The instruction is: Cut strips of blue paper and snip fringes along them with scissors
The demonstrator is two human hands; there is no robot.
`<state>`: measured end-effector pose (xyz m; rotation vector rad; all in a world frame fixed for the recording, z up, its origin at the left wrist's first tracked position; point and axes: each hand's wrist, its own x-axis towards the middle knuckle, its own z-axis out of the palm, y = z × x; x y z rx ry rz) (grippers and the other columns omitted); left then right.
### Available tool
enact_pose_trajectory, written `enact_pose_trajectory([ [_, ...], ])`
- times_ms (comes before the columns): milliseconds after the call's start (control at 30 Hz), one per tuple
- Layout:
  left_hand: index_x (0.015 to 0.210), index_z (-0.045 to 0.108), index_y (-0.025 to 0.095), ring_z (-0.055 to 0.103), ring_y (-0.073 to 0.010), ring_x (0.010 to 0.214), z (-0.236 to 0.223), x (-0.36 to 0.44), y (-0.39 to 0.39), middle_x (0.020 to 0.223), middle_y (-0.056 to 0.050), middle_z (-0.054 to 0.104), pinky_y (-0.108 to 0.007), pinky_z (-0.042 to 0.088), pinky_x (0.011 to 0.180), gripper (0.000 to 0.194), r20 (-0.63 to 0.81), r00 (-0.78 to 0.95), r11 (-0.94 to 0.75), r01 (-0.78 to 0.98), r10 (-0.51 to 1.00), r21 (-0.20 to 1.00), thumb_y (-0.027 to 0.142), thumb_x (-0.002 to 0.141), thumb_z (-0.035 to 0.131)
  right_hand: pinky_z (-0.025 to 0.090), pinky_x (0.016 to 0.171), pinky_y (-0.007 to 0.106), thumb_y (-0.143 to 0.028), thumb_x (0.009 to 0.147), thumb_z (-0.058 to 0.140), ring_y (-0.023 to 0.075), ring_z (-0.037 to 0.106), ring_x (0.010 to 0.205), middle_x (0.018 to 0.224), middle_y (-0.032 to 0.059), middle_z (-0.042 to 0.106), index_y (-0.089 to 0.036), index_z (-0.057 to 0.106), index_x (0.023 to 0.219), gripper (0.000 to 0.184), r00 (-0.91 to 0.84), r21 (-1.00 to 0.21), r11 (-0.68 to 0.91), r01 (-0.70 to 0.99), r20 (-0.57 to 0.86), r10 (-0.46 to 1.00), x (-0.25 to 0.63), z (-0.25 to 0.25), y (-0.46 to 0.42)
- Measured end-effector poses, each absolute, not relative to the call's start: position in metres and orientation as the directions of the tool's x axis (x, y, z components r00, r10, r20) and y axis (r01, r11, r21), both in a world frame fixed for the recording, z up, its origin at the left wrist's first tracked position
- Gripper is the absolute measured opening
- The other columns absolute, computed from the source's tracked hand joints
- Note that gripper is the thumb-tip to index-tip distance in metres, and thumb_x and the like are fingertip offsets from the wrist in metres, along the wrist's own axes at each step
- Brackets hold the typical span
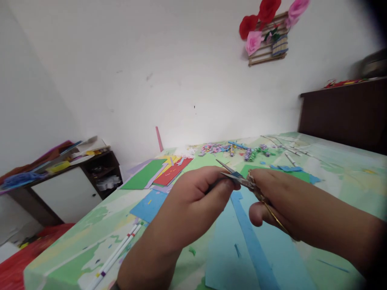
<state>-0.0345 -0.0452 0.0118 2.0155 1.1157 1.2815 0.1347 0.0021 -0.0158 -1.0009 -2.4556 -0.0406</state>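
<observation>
My right hand is wrapped round the handles of a pair of scissors, its thumb by the gold-coloured loop. The blades point up and left, parted around a small dark blue piece of paper. My left hand pinches that piece between thumb and fingers, right beside the blades; part of it is hidden by the fingers. Below both hands lies a light blue sheet, with a darker blue paper strip along it and a thin blue scrap on top.
Green sheet, red sheet and blue sheet lie to the left, near white sticks. Coloured paper scraps and curled paper pieces are at the back by the wall. A dark cabinet stands at right.
</observation>
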Motion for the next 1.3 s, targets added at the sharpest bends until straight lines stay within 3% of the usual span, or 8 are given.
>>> enact_pose_trajectory([
  [333, 0.059, 0.055, 0.016, 0.037, -0.0064, 0.048, 0.0072, -0.0301, -0.0488, 0.051, 0.004, 0.043, -0.017, 0.032, 0.042, 0.019, 0.539, 0.195, -0.563, 0.45, 0.82, 0.694, 0.015, 0.076, 0.045, 0.039, 0.051, 0.032, -0.054, 0.079, 0.037, 0.0181, 0.048, 0.061, 0.075, 0.0059, 0.052, -0.018, 0.047, 0.082, 0.037, -0.665, -0.214, 0.79, 0.574, 0.44, 0.603, 0.1428, -0.025, 0.0015],
  [600, 0.055, 0.052, 0.015, 0.042, -0.0077, 0.051, 0.0102, -0.0299, -0.0504, 0.054, 0.002, 0.049, -0.018, 0.033, 0.043, 0.022, 0.549, 0.238, -0.582, 0.52, 0.801, 0.625, 0.012, 0.075, 0.044, 0.038, 0.045, 0.029, -0.052, 0.077, 0.042, 0.0163, 0.047, 0.054, 0.067, 0.0036, 0.05, -0.019, 0.046, 0.075, 0.034, -0.647, -0.272, 0.763, 0.586, 0.41, 0.643, 0.1384, -0.0192, -0.0047],
  [833, 0.055, 0.053, 0.016, 0.035, -0.0041, 0.044, 0.0112, -0.0301, -0.0473, 0.048, 0.006, 0.04, -0.016, 0.033, 0.044, 0.021, 0.568, 0.24, -0.613, 0.408, 0.787, 0.677, 0.006, 0.073, 0.047, 0.034, 0.043, 0.026, -0.051, 0.074, 0.051, 0.0153, 0.046, 0.05, 0.061, 0.0016, 0.048, -0.019, 0.041, 0.064, 0.034, -0.605, -0.193, 0.723, 0.663, 0.431, 0.67, 0.135, -0.0168, -0.0064],
  [1100, 0.058, 0.06, 0.018, 0.036, -0.0053, 0.041, 0.0093, -0.0315, -0.0431, 0.043, 0.005, 0.043, -0.017, 0.03, 0.04, 0.019, 0.478, 0.2, -0.518, 0.322, 0.855, 0.792, 0.019, 0.075, 0.051, 0.033, 0.044, 0.025, -0.049, 0.073, 0.055, 0.0157, 0.047, 0.052, 0.06, 0.0009, 0.049, -0.019, 0.042, 0.063, 0.034, -0.603, -0.144, 0.723, 0.675, 0.457, 0.654, 0.1332, -0.0183, -0.0027],
  [1300, 0.061, 0.061, 0.018, 0.04, -0.0063, 0.043, 0.0093, -0.0318, -0.0455, 0.045, 0.004, 0.047, -0.018, 0.032, 0.042, 0.018, 0.497, 0.204, -0.537, 0.363, 0.843, 0.762, 0.019, 0.075, 0.051, 0.032, 0.043, 0.025, -0.053, 0.075, 0.049, 0.0147, 0.046, 0.051, 0.06, 0.0007, 0.048, -0.019, 0.043, 0.065, 0.037, -0.617, -0.136, 0.75, 0.647, 0.485, 0.62, 0.1365, -0.0188, -0.0018],
])
